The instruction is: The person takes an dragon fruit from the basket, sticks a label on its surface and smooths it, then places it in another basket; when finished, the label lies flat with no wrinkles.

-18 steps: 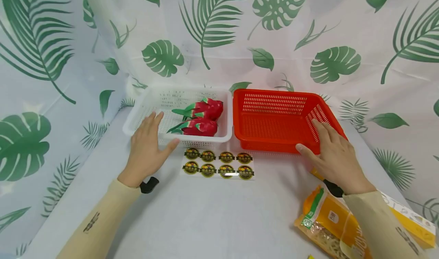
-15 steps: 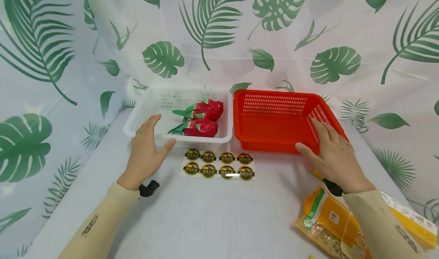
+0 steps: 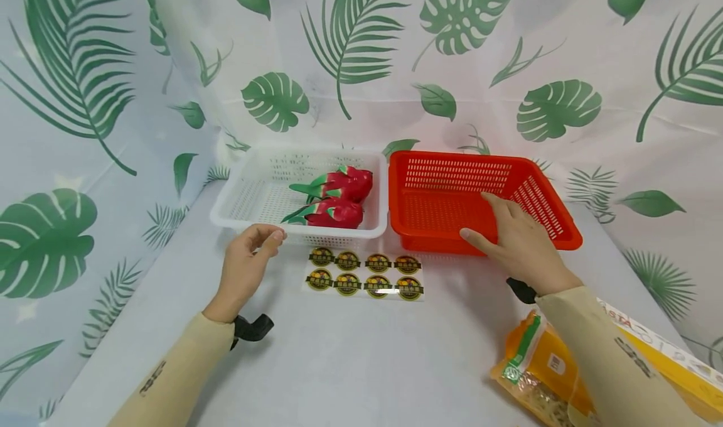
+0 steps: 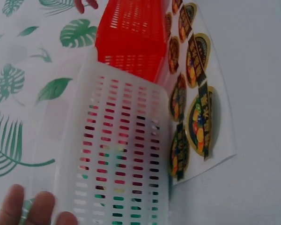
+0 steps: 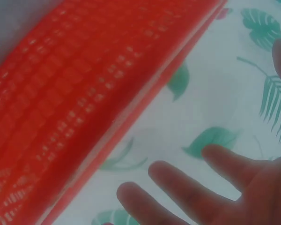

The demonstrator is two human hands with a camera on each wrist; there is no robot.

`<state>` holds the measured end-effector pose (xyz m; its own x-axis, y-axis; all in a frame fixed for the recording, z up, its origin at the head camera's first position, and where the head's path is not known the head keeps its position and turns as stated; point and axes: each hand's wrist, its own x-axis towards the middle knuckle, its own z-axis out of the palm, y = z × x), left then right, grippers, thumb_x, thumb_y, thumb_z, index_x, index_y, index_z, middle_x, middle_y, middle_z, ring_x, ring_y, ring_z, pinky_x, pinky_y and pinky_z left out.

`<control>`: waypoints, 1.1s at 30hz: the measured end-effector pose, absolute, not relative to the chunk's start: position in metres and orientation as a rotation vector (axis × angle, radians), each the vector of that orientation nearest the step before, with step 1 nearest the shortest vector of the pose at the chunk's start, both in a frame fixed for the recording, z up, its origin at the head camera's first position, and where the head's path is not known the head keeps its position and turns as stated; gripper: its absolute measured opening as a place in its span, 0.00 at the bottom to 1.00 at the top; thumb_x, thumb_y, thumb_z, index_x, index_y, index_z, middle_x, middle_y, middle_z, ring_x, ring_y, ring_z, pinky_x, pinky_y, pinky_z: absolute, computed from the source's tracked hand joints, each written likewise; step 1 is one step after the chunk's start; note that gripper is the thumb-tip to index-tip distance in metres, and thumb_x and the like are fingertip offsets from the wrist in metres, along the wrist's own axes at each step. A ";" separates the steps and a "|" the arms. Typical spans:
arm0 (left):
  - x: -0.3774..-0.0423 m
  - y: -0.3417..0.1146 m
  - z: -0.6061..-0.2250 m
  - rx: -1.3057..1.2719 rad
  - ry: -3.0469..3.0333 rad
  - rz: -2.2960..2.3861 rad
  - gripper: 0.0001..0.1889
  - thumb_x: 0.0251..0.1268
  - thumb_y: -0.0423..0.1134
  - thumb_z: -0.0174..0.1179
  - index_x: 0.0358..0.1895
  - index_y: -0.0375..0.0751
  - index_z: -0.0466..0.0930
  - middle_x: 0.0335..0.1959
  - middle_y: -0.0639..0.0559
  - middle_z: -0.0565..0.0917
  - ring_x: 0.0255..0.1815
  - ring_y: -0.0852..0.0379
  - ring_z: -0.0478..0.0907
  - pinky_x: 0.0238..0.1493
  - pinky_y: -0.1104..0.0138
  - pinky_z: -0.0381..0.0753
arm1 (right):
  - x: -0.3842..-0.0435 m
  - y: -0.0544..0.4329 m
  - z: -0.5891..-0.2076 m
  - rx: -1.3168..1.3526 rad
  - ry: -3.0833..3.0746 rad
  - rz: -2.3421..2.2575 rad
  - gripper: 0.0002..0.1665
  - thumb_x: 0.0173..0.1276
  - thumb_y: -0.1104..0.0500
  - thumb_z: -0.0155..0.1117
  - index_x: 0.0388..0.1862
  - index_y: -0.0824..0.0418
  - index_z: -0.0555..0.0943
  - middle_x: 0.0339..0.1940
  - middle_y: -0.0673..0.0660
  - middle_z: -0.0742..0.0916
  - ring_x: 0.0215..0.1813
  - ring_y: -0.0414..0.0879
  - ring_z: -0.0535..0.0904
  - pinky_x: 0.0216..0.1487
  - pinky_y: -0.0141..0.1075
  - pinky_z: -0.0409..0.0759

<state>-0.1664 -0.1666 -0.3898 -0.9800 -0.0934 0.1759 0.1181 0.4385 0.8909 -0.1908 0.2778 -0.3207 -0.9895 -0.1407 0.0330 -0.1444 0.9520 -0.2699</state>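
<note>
The red basket point(image 3: 432, 242) lies lengthwise crosswise, right hand point(image 3: 516, 245), fingers spread, by its near edge, left hand point(image 3: 244, 267), fingers loosely bent, leftward

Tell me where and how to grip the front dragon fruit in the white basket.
The front dragon fruit is probably best gripped round its plump red body, from above: it lies sideways, green tips pointing left, and the walls of the white basket hinder a low approach.

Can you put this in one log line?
left hand: by white basket | right hand: by red basket | fruits: two, in white basket | stickers: on table
</note>
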 end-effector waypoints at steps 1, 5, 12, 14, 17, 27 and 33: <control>-0.167 -0.167 -0.392 -0.010 -2.509 -1.588 0.21 0.80 0.55 0.55 0.55 0.41 0.83 0.54 0.43 0.87 0.52 0.50 0.83 0.52 0.67 0.83 | -0.194 0.274 -0.320 0.236 -3.099 0.430 0.62 0.69 0.24 0.57 0.86 0.58 0.47 0.80 0.75 0.63 0.75 0.77 0.62 0.70 0.78 0.62; -0.173 -0.170 -0.399 0.055 -2.585 -1.724 0.27 0.80 0.58 0.53 0.61 0.37 0.81 0.58 0.39 0.86 0.61 0.43 0.83 0.60 0.56 0.85 | -0.206 0.258 -0.315 0.262 -3.128 0.449 0.65 0.65 0.17 0.51 0.85 0.59 0.51 0.79 0.73 0.66 0.74 0.75 0.65 0.69 0.75 0.67; -0.185 -0.176 -0.405 0.179 -2.565 -1.973 0.28 0.83 0.54 0.50 0.68 0.35 0.75 0.61 0.38 0.84 0.63 0.43 0.82 0.63 0.57 0.84 | -0.227 0.226 -0.315 0.355 -3.141 0.502 0.57 0.69 0.23 0.57 0.83 0.56 0.57 0.79 0.67 0.70 0.75 0.69 0.68 0.68 0.70 0.73; -0.188 -0.178 -0.405 0.207 -2.535 -2.055 0.28 0.83 0.53 0.49 0.69 0.33 0.74 0.62 0.37 0.84 0.62 0.44 0.82 0.62 0.61 0.85 | -0.232 0.214 -0.316 0.403 -3.143 0.520 0.54 0.70 0.27 0.60 0.83 0.55 0.59 0.79 0.66 0.70 0.76 0.67 0.67 0.69 0.69 0.73; -0.192 -0.180 -0.404 0.241 -2.486 -2.156 0.28 0.84 0.52 0.48 0.70 0.31 0.71 0.61 0.38 0.84 0.59 0.49 0.83 0.58 0.65 0.86 | -0.240 0.194 -0.317 0.481 -3.137 0.536 0.49 0.72 0.33 0.63 0.82 0.54 0.61 0.79 0.64 0.71 0.77 0.65 0.67 0.71 0.68 0.72; -0.199 -0.187 -0.407 0.290 -2.370 -2.333 0.26 0.84 0.52 0.49 0.67 0.32 0.71 0.48 0.57 0.89 0.60 0.52 0.85 0.55 0.69 0.87 | -0.266 0.127 -0.314 0.664 -3.178 0.611 0.34 0.74 0.38 0.64 0.70 0.56 0.76 0.64 0.59 0.85 0.64 0.55 0.80 0.66 0.53 0.82; -0.203 -0.186 -0.409 0.289 -2.288 -2.407 0.23 0.83 0.50 0.52 0.64 0.33 0.71 0.46 0.58 0.91 0.53 0.59 0.87 0.57 0.68 0.86 | -0.277 0.097 -0.311 0.683 -3.234 0.539 0.34 0.73 0.37 0.65 0.67 0.57 0.78 0.53 0.55 0.89 0.51 0.50 0.84 0.57 0.45 0.85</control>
